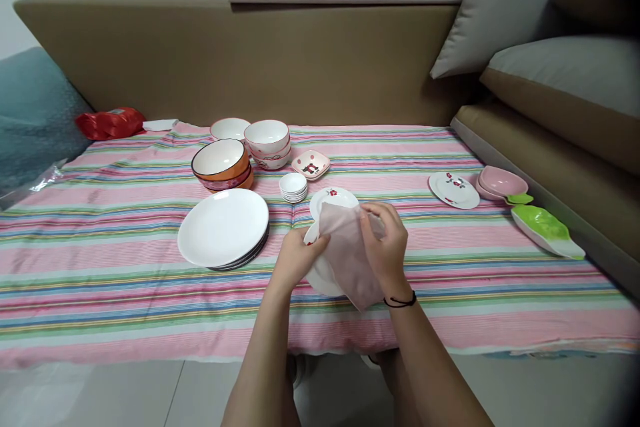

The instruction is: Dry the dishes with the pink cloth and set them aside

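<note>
My left hand (296, 255) is closed on the edge of a small white plate (311, 235), its thumb at the rim beside a pale pink cloth (345, 250). The cloth hangs over most of that plate and hides it. Pinched in the fingers of my right hand (387, 240) is the cloth's upper right part. Just beyond the hands lies a white plate with a red flower (334, 197). Beneath them, another white plate (323, 280) is partly covered by the cloth.
Left stand stacked white plates (223, 227), orange bowls (220, 160) and white bowls (267, 136). Small dishes (293, 185) and a square pink dish (311, 164) sit nearby. At right are flowered plates (454, 189), pink bowls (503, 181) and a green leaf-shaped dish (545, 230).
</note>
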{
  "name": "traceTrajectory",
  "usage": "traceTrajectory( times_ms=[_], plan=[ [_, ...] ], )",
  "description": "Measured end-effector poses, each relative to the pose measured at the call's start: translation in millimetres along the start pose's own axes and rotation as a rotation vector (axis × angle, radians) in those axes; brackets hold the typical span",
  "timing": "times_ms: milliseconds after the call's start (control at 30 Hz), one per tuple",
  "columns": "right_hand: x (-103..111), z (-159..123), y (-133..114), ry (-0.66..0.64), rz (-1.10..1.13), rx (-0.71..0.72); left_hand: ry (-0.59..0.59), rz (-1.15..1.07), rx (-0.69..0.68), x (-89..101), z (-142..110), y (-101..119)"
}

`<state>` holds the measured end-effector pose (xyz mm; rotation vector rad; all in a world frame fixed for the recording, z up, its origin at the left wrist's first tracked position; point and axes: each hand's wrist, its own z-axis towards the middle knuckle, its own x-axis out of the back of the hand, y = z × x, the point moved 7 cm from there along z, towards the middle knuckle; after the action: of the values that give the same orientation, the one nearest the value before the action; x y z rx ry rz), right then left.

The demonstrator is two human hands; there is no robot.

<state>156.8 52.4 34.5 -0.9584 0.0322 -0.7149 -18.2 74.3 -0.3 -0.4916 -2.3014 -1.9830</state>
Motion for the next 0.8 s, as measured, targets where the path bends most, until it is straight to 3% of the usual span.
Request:
traceTrajectory(
  times_ms=[100, 233, 367, 467, 667, 800],
  plan=[
    [-23.4, -7.4, -15.5, -0.222, -0.006, 0.126, 0.072, -0.022, -0.015, 2.8, 1.0, 2.3],
    [-48.5, -17.8, -7.5, -0.409, 0.000, 0.037, 0.136, -0.096, -0.054, 2.9, 0.1, 5.0],
    [-42.5, -18.3, 17.9, -0.325, 0.029, -0.274, 0.190, -0.183, -0.026, 4.8, -0.4, -1.2],
    [-32.6, -19.5, 31.3, -0.218, 0.171, -0.495, 0.265, -0.379, 0.057, 7.5, 0.9, -11.7],
    [-33.7, -15.4, 29.0, -0.194, 0.364, -0.486, 0.489, -0.807, 0.034, 13.1, 2.2, -18.6],
    [-30.8, -9.3, 32.9, -0.192, 0.365, -0.486, 0.466, -0.748, 0.029, 12.5, 0.8, -18.3]
  ],
)
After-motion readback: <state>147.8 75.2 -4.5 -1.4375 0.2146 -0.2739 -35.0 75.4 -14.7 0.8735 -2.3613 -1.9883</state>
